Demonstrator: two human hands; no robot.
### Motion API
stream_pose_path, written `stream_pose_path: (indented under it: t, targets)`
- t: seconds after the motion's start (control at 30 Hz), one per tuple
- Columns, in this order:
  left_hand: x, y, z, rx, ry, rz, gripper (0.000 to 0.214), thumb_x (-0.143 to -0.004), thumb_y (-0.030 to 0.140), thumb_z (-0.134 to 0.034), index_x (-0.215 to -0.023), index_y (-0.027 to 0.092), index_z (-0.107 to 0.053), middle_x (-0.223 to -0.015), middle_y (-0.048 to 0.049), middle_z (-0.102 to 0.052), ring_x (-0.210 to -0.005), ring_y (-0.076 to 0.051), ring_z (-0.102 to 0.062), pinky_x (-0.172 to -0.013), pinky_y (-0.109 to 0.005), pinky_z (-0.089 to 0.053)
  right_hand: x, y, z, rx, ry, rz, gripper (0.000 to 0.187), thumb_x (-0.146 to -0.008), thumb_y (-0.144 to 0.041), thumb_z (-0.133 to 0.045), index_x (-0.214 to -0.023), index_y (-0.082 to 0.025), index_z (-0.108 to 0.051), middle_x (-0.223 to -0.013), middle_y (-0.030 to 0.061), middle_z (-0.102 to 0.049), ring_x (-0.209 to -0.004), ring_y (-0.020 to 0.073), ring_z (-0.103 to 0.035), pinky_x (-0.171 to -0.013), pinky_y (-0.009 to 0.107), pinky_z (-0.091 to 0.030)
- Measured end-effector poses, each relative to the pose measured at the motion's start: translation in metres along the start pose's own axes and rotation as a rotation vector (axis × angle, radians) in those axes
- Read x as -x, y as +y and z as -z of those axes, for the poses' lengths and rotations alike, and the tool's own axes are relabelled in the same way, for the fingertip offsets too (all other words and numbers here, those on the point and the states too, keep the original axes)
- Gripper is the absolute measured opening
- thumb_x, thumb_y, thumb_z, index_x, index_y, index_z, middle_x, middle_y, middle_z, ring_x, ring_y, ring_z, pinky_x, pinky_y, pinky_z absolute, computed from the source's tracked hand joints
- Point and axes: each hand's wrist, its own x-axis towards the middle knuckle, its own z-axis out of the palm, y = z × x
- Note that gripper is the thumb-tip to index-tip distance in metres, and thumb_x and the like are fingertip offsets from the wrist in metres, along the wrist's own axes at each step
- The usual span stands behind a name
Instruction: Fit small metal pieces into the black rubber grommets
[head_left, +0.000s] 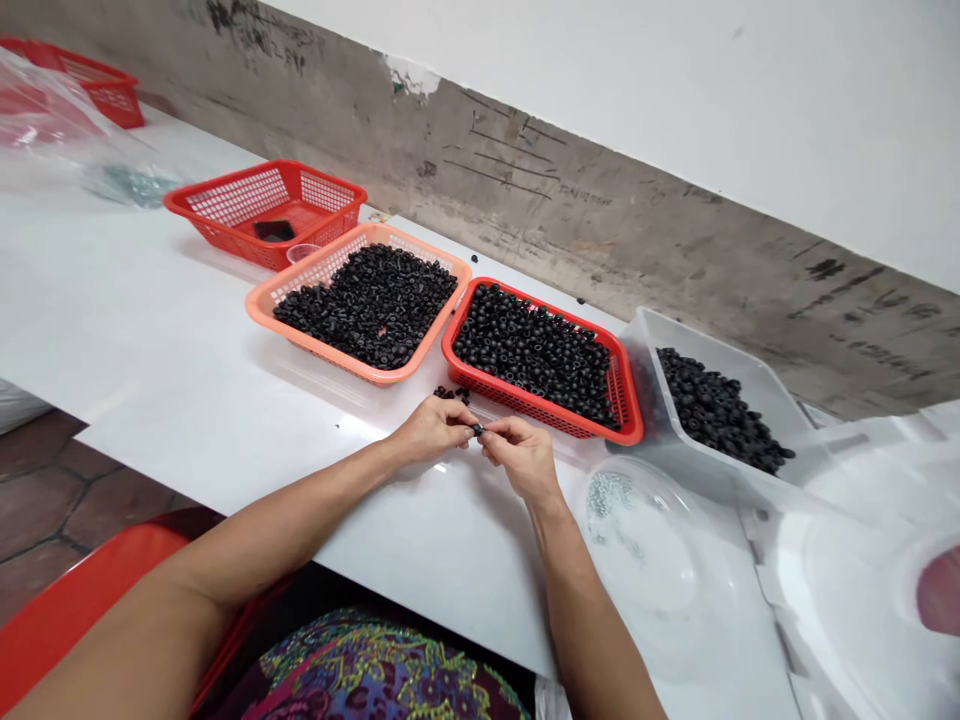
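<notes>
Black bead (pixel 477 429) being pinched between left hand (pixel 431 430) and right hand (pixel 519 455), both narrowly closed on it, above white table (pixel 187 320), just before red basket (pixel 525 405) holding more black beads (pixel 532 350)

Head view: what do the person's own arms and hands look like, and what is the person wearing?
The left arm and right arm are bare as far as they show, with no sleeves. The left hand and right hand are ungloved, with no visible watch or bracelet. A purple, green and yellow patterned garment covers the lap.
</notes>
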Motion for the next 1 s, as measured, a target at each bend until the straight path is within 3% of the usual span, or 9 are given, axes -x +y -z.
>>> stream_pose_path:
  t: [0.17, 0.3, 0.43, 0.67, 0.83, 1.0]
  targets:
    - [0.001, 0.004, 0.001, 0.027, -0.017, 0.036, 0.013, -0.063, 0.017, -0.062, -0.072, 0.01, -0.067, -0.06, -0.0025, -0.063, -0.051, -0.011, -0.055, -0.051, -0.022, -0.042, -0.003, 0.008, -0.001, -0.119, -0.035, -0.048, 0.014, -0.064, -0.028, -0.069, -0.07, -0.016, -0.065, -0.054, -0.0001, -0.061, -0.044, 0.0108, -0.05, -0.041, 0.022, -0.036]
    - [0.002, 0.006, -0.001, -0.016, 0.018, 0.097, 0.007, -0.062, 0.014, -0.059, -0.065, 0.011, -0.064, -0.051, 0.0006, -0.057, -0.046, -0.009, -0.05, -0.046, -0.021, -0.038, 0.0, 0.007, -0.009, 0.097, -0.003, 0.043, 0.011, -0.068, -0.028, -0.063, -0.069, -0.017, -0.066, -0.053, -0.0013, -0.058, -0.045, 0.0098, -0.046, -0.043, 0.023, -0.035]
    - [0.001, -0.002, -0.003, -0.084, 0.054, 0.075, 0.007, -0.062, 0.011, -0.056, -0.065, 0.012, -0.062, -0.053, 0.0016, -0.056, -0.048, -0.009, -0.049, -0.047, -0.02, -0.036, 0.002, 0.005, -0.011, 0.284, 0.05, 0.185, 0.011, -0.07, -0.025, -0.059, -0.066, -0.018, -0.066, -0.056, -0.0009, -0.058, -0.051, 0.0107, -0.047, -0.048, 0.023, -0.037]
    - [0.006, 0.001, -0.008, -0.114, -0.08, -0.094, 0.014, -0.069, 0.011, -0.051, -0.073, 0.013, -0.064, -0.069, -0.0009, -0.059, -0.067, -0.012, -0.051, -0.063, -0.023, -0.039, -0.008, 0.013, 0.012, -0.234, -0.244, -0.078, 0.022, -0.061, -0.03, -0.075, -0.072, -0.017, -0.062, -0.055, -0.0028, -0.059, -0.046, 0.0097, -0.05, -0.046, 0.022, -0.04]
    - [0.008, 0.005, -0.009, -0.237, -0.033, -0.223, 0.014, -0.071, 0.013, -0.055, -0.075, 0.017, -0.067, -0.08, -0.003, -0.053, -0.082, -0.016, -0.05, -0.078, -0.027, -0.041, -0.007, 0.011, 0.012, -0.365, -0.35, -0.172, 0.037, -0.056, -0.036, -0.081, -0.084, -0.017, -0.066, -0.074, 0.003, -0.066, -0.065, 0.0158, -0.062, -0.055, 0.026, -0.05]
    - [0.005, -0.003, -0.009, -0.25, 0.049, -0.274, 0.011, -0.071, 0.016, -0.061, -0.078, 0.019, -0.069, -0.095, -0.0051, -0.049, -0.096, -0.018, -0.048, -0.089, -0.031, -0.039, -0.006, 0.01, 0.009, -0.429, -0.41, -0.154, 0.045, -0.059, -0.039, -0.079, -0.097, -0.018, -0.069, -0.091, 0.0062, -0.067, -0.078, 0.0173, -0.063, -0.071, 0.034, -0.054]
